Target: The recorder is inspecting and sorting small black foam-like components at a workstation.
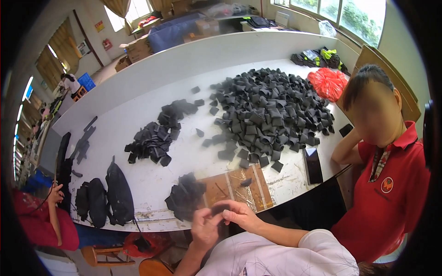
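Watching remotely, I see the left hand [205, 232] and right hand [246, 218] pinching a black piece [219, 209] between their fingers; I'd grip lightly, aligning its edges.

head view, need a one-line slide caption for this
Left hand and right hand hold a small dark piece near a brown board, a large heap of dark pieces on the table beyond.

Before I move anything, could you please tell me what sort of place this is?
Probably a workshop: a pile of small black pieces, a long white worktable and cardboard boxes beyond it.
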Available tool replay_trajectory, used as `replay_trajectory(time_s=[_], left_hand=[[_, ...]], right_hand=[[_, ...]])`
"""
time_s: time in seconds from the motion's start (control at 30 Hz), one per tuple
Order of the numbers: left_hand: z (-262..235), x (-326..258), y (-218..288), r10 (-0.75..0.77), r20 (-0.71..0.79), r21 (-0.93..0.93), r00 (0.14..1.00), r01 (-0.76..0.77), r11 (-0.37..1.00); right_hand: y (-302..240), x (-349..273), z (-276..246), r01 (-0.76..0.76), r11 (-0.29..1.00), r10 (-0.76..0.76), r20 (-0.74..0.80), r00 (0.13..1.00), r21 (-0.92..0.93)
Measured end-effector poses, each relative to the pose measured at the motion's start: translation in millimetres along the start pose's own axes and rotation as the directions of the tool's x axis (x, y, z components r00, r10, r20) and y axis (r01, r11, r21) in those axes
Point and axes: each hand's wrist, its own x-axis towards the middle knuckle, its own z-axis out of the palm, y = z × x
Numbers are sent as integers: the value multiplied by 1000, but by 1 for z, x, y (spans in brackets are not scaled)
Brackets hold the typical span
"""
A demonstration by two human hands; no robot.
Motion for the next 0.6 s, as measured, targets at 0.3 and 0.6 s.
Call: replay_trajectory(time_s=[0.3,0.6], left_hand=[[9,-2,8,-148,-72,-120,986,139,983],[5,27,3,-533,532,-808,658,582,-89]], right_hand=[[-6,1,5,-32,999,41,-236,971,42],[-39,4,0,7,982,36,-222,974,190]])
